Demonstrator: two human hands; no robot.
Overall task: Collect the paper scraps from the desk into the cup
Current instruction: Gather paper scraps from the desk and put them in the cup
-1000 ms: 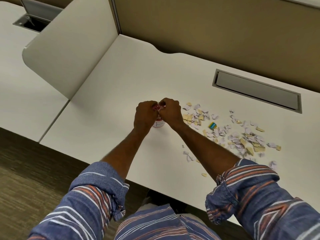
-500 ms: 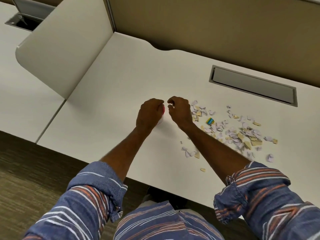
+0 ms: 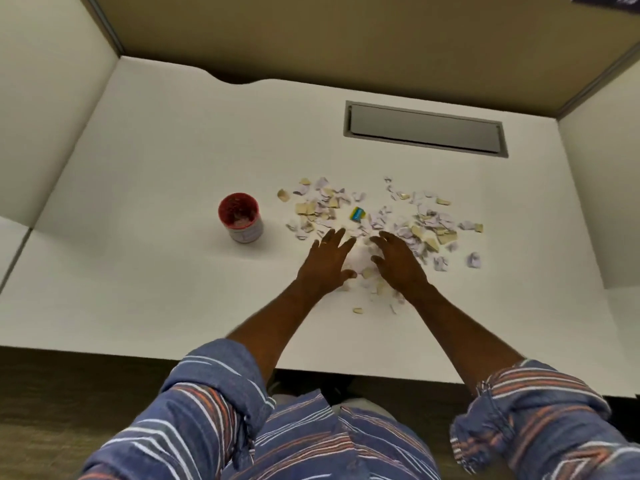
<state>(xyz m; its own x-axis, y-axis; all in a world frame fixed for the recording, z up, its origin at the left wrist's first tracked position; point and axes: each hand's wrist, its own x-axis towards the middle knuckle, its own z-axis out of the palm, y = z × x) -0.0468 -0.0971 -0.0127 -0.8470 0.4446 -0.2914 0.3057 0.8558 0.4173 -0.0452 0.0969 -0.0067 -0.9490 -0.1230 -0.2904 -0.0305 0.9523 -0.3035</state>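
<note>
A small cup [image 3: 240,218] with a red inside and a white label stands upright on the white desk [image 3: 166,168], with a few scraps in its bottom. To its right lies a wide scatter of white, lilac and tan paper scraps [image 3: 426,223], with one blue and yellow piece [image 3: 357,214] among them. My left hand [image 3: 325,263] and my right hand [image 3: 398,263] rest flat on the near edge of the scatter, fingers spread, palms down, a small heap of scraps between them. Neither hand holds anything.
A grey cable hatch [image 3: 425,130] is set into the desk behind the scraps. Tan partition walls [image 3: 346,39] close off the back, and white side panels [image 3: 52,98] stand left and right. A few stray scraps [image 3: 358,310] lie nearer the desk's front edge.
Both hands have left the cup and moved right onto the scraps, opening flat. The cup now stands uncovered. The view has shifted right.
</note>
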